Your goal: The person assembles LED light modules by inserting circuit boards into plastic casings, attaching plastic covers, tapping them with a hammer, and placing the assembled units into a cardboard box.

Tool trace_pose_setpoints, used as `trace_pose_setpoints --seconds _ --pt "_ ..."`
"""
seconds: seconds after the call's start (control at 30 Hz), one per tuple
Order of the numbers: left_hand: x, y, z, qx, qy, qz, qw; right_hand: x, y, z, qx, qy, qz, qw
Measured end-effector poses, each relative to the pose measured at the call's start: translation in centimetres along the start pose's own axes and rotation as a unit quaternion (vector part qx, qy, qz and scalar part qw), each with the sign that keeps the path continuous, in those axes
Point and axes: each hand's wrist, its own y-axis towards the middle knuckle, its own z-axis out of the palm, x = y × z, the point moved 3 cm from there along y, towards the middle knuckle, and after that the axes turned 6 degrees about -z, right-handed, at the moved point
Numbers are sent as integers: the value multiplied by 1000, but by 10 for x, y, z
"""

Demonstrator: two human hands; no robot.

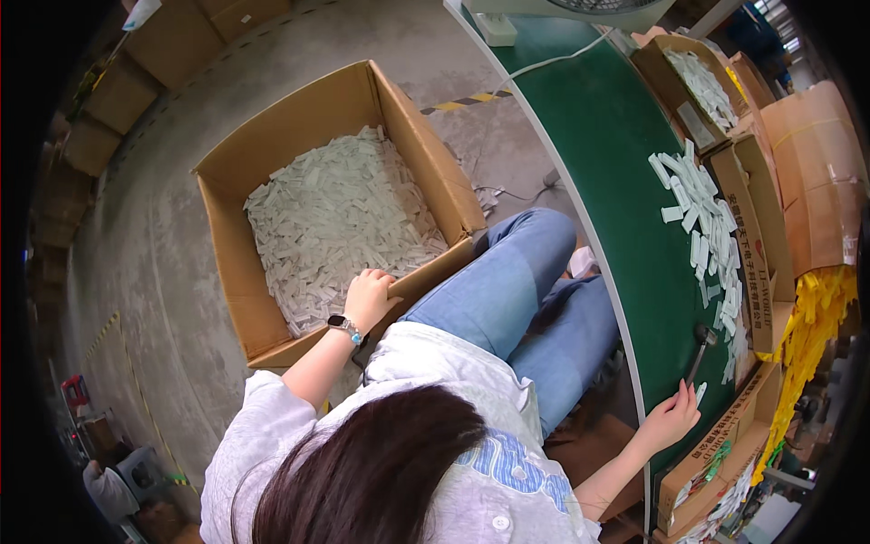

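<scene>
My left hand grips the near rim of a large open cardboard box, its fingers over the edge. Inside the box lies a deep heap of small white plastic strips. At the green-topped table on the right, my right hand is closed around the lower end of a thin dark tool with a round head; its exact kind is unclear. One white piece shows right beside those fingertips. Farther along the table, many loose white pieces are scattered in a long pile.
Cardboard boxes line the table's right side, one holding more white pieces. Yellow straps hang beyond them. A fan stands at the table's far end, with its cable across the top. Stacked cartons stand at the far left.
</scene>
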Motion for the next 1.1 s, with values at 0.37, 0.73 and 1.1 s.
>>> trace_pose_setpoints --seconds 0.37,0.73,1.1 --pt "-25 53 12 81 -68 -18 994 34 26 -20 130 -98 -71 984" --pt "27 74 54 241 -75 -2 968 38 26 -17 192 212 -185 940" --pt "-52 161 -50 303 124 129 936 43 35 -18 250 316 -100 909"
